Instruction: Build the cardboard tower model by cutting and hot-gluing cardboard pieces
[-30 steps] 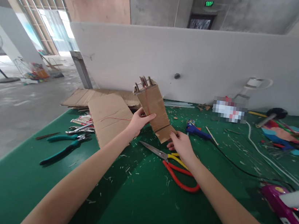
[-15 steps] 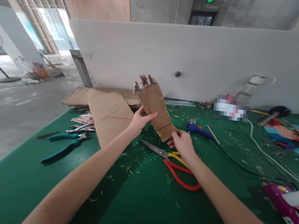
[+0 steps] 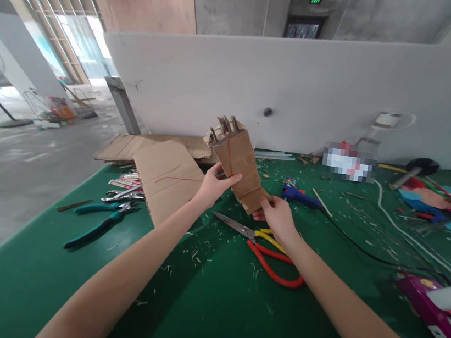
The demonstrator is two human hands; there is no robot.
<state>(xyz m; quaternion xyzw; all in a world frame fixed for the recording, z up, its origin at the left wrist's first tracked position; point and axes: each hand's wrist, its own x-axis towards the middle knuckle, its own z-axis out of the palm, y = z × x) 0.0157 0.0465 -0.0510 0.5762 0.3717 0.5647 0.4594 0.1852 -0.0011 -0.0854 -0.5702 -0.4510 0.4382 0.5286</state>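
Observation:
Above the green table I hold a folded cardboard piece (image 3: 243,163), tilted, with several brown sticks poking out of its upper end and a red string down its face. My left hand (image 3: 215,184) is closed on its left edge, thumb across the front. At the lower right corner my right hand (image 3: 278,212) pinches the cardboard. Scissors (image 3: 248,233) with red handles lie just below; beside them are yellow handles (image 3: 270,238), partly hidden by my right hand. A flat cardboard sheet (image 3: 166,178) with a red string lies behind my left forearm.
Teal-handled pliers (image 3: 97,224) lie on the left of the green table (image 3: 207,310), near several metal tools. A blue glue gun (image 3: 302,197) trails a black cord rightward. A magenta device (image 3: 431,312) stands at right. A white partition (image 3: 302,90) borders the back.
The cardboard piece has shifted slightly right and turned more upright, its upper end swinging right. My left hand moved a little right with it; both hands keep their hold.

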